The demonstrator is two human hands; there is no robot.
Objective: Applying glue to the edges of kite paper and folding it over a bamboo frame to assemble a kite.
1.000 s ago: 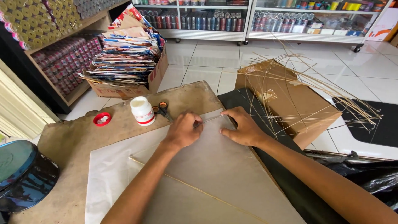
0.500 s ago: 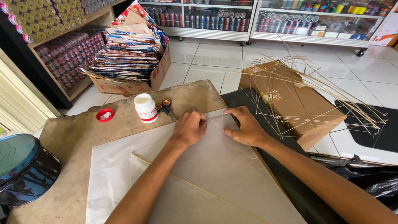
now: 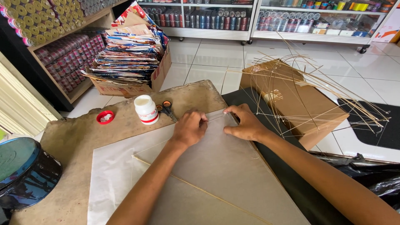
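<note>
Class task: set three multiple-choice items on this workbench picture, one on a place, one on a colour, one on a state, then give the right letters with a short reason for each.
1. Where do the scissors lie?
A. right beside the white bottle
B. on the floor tiles
C. inside the cardboard box

2. What colour is the small lid left of the bottle?
A. green
B. red
C. yellow

3. What are the hands doing?
A. lifted clear of the sheet
B. gripping the scissors
C. pressing on the paper sheet at its far edge

Key: 1 A, the scissors lie by the bottle on the board. 2 B, the lid is plainly red. 3 C, left hand and right hand both rest on the sheet's top edge.
</note>
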